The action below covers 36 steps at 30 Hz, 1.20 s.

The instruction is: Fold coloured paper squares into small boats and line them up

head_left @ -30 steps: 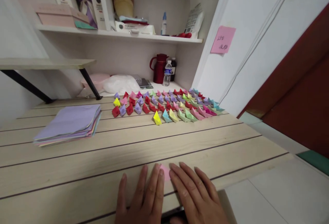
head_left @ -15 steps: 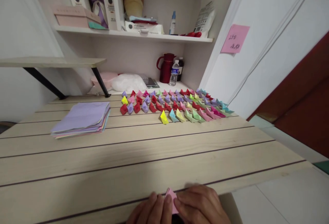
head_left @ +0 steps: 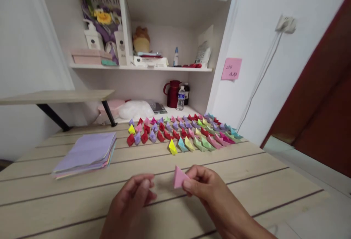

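Note:
My right hand [head_left: 204, 186] pinches a small folded pink paper piece [head_left: 178, 177] and holds it up above the wooden table [head_left: 246, 173]. My left hand [head_left: 131, 195] hovers just left of it with its fingers curled together, and nothing shows in them. Beyond my hands, rows of small folded paper boats [head_left: 181, 133] in red, purple, yellow, green and pink stand on the table. A stack of coloured paper sheets [head_left: 87, 153] with a lilac sheet on top lies to the left.
A white shelf unit [head_left: 142, 67] at the back holds bottles, boxes and a soft toy. Below it stand a dark red jug [head_left: 172, 93] and a water bottle [head_left: 180, 99]. A pink sticky note [head_left: 231, 68] hangs on the wall. The table's right edge drops to the floor.
Both hands lay flat pressing the pink paper near the table's front edge; now they are raised, the right hand pinches the folded piece and the left has let go. The camera has tilted upward.

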### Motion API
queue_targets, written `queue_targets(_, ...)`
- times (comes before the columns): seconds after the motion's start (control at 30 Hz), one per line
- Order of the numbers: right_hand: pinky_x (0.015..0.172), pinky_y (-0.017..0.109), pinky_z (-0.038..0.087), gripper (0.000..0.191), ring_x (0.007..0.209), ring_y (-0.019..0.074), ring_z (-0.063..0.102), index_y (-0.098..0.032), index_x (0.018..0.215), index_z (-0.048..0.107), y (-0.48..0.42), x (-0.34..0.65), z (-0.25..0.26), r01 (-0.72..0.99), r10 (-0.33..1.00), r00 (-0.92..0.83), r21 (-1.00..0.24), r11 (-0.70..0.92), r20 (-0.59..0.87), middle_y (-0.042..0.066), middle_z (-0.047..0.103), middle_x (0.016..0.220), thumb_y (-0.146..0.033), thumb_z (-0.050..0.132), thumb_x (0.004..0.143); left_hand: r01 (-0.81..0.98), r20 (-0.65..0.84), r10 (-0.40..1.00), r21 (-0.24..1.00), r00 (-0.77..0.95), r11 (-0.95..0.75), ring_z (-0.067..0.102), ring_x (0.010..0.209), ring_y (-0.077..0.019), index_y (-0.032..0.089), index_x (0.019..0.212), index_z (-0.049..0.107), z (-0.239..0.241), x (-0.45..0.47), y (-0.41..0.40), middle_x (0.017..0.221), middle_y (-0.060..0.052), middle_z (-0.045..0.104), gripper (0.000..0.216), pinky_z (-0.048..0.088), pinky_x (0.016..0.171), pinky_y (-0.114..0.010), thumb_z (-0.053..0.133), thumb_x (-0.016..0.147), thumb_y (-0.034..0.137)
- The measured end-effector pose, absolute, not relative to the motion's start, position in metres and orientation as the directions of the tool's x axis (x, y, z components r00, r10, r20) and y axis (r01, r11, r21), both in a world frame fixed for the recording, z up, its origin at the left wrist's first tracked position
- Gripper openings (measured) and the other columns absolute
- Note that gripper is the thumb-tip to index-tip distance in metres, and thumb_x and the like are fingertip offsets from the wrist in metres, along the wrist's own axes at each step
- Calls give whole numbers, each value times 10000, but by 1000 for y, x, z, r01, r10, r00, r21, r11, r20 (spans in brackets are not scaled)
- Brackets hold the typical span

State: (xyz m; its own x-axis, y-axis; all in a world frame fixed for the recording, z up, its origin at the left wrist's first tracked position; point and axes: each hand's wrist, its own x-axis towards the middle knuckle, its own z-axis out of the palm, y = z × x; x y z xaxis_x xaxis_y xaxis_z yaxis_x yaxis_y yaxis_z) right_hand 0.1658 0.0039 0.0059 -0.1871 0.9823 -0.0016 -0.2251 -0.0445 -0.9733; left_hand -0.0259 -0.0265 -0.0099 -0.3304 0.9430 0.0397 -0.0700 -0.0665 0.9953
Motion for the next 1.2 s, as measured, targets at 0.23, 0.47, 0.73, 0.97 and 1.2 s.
queue_targets(0.23,488,199,331,441,470,70,442,-151,625,625,65,101,3,-516,958,-283,-834,-196,-49,-41,560,500,-407,948,469,-270,78,941,947,-329,-173,677,698,-214,166,1043,668,-9,-18,46,913,-118,720,716,529,616,-349,512,739,795)
queue_targets(0.47,519,205,337,397,505,77,473,-149,641,620,57,98,-9,-584,952,-305,-783,-214,-33,-21,593,548,-359,938,526,-250,148,940,941,-306,-229,614,550,-132,173,1002,670,-15,-22,40,637,0,682,572,491,562,-242,845,584,523)
queue_targets(0.73,563,222,338,373,540,94,490,-162,638,594,50,96,-2,-587,935,-353,-787,-188,40,0,636,580,-357,906,579,-298,75,958,941,-276,-159,549,505,-79,128,671,703,-13,-25,40,499,7,628,348,440,562,-185,871,596,424)
queue_targets(0.97,590,241,336,370,560,108,502,-162,623,581,50,99,-1,-565,932,-350,-815,-130,95,7,637,585,-365,890,612,-395,46,983,912,-180,-115,527,527,-89,140,658,671,-5,-22,33,541,14,611,367,433,576,-215,852,614,457)
queue_targets(1.2,578,242,372,427,584,115,507,-170,749,630,54,108,6,-530,954,-244,-848,22,177,-12,593,652,-587,702,802,-388,38,999,921,12,-30,361,444,-42,144,602,619,2,-22,31,466,51,497,400,303,486,-188,807,684,487)
